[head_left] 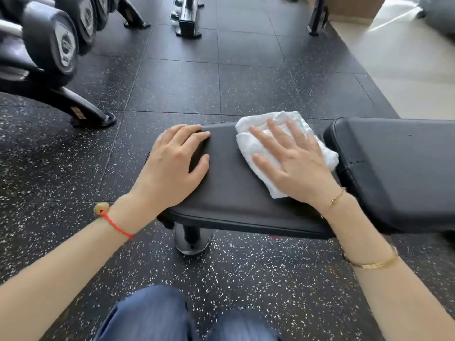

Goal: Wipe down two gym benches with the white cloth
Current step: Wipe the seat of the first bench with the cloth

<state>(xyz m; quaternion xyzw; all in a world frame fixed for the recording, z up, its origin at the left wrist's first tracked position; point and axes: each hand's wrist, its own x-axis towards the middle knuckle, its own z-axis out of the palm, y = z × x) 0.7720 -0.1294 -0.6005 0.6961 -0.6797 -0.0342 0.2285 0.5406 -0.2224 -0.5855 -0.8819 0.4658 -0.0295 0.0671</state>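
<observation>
White cloth (256, 143), crumpled, lies on the black seat pad (229, 188) of the gym bench, much of it hidden under the right hand (295, 163), whose fingers (275, 129) lie straight and spread flat on top of it, pressing rather than gripping, so only the cloth's edges show beyond the fingertips and beside the palm. Left of the cloth and apart from it, the left hand (172, 163) rests on the pad's end, its fingers (194, 139) loosely bent over the far corner and holding nothing. Just right of the cloth sits the back pad (398, 168), cut off by the frame edge, and the bench's post (192, 237) is mostly hidden beneath the seat.
</observation>
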